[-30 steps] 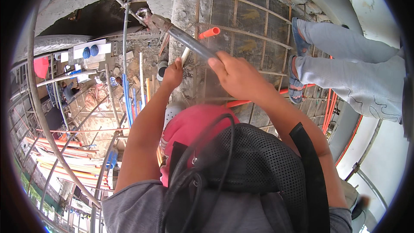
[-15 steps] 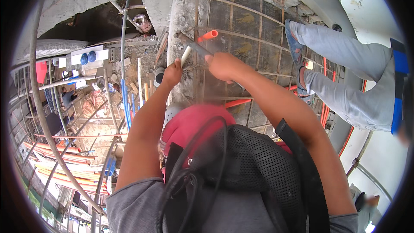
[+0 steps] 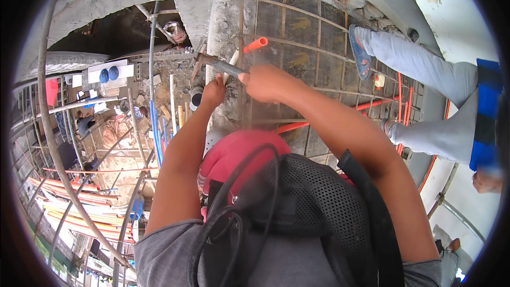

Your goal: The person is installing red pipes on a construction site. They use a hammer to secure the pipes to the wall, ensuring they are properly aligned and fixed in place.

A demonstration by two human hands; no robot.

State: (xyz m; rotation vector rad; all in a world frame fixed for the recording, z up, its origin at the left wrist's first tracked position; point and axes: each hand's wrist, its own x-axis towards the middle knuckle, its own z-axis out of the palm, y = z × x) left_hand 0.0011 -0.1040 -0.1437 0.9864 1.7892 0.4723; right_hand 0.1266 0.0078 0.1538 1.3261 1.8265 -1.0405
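My right hand (image 3: 268, 83) is closed around a hammer (image 3: 226, 67), whose metal head points left. Just below the hammer, my left hand (image 3: 213, 94) grips a pale rod (image 3: 232, 64), which slants up and right behind the hammer's handle. From here I cannot tell what kind of rod it is, and its lower end is hidden in my fingers. Close to the rod's upper end, an orange pipe (image 3: 256, 45) sticks up with its open end showing. Both hands are over a rough concrete edge (image 3: 226, 16) beside a grid of steel bars (image 3: 302, 40).
To the right stands another person in grey trousers (image 3: 430, 53) and blue sandals. Orange pipes (image 3: 366, 105) cross the bar grid. On the left, metal scaffold poles (image 3: 53, 127) rise over a drop with long orange pipes (image 3: 79, 218). A dark opening (image 3: 114, 31) lies at the upper left.
The hammer and my right hand have moved left and slightly down, so the hammer's head is now farther left. The other person's nearer leg has shifted right.
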